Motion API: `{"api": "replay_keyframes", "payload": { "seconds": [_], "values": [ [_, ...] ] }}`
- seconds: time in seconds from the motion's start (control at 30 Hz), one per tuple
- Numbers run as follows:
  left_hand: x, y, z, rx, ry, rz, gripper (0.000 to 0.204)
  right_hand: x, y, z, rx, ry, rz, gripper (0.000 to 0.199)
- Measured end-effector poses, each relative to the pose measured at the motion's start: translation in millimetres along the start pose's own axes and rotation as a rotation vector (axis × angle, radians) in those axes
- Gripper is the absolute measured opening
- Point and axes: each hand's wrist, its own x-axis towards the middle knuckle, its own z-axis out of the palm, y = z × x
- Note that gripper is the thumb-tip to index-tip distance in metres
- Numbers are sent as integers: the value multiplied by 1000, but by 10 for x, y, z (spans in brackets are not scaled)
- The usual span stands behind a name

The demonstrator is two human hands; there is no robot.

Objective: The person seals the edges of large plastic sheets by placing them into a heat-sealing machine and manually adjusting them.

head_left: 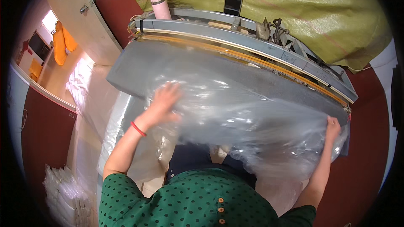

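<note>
A clear plastic sheet (235,115) lies crumpled and shiny across a dark grey padded work surface (141,65), its near part hanging over the edge toward my legs. My left hand (165,102), with a red band on the wrist, is spread flat on or just over the sheet's left part; motion blurs its fingers a little. At the right end of the surface, my right hand (333,127) is closed, pinching the sheet's edge. Between the two hands the plastic stretches in loose folds.
Behind the surface runs a long grey metal frame (198,27) with an orange strip (227,50). A pink flask (159,3), a phone (233,3) and metal clamps (275,29) stand along it. Stacked plastic bags (67,193) lie lower left; an open door (84,17) is beyond.
</note>
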Motion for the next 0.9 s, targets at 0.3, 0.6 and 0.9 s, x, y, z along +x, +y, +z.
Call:
{"api": "replay_keyframes", "payload": {
  "seconds": [0.3, 0.6, 0.9],
  "values": [
    [528, 40, 5, 90, 88, -352, 53, -89, 1001, -653, -509, 69, 174, 36],
    [-551, 631, 463, -897, -248, -237, 21, -70, 1025, -618, -588, 52, 215, 38],
    [-217, 834, 279, -1478, -188, -272, 21, -62, 1012, -621, -598, 65, 262, 38]
  ]
}}
